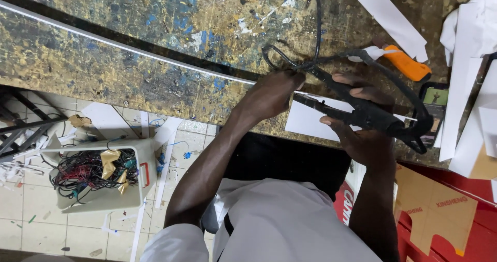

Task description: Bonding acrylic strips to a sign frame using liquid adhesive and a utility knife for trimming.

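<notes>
Left arm reaches up and across, elbow bent, forearm bare. The left hand (272, 94) is knuckles up with fingers curled under, pressing down just left of the black tool (362, 109). Right forearm rises straight; the right hand (362, 132) is wrapped around that tool, thumb over, fingertips (341, 79) showing beyond it.

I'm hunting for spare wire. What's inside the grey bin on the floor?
The grey bin holds a tangle of red and black wires with crumpled gold foil on top. Whatever lies beneath the tangle, and the bin's bottom, are covered.
</notes>
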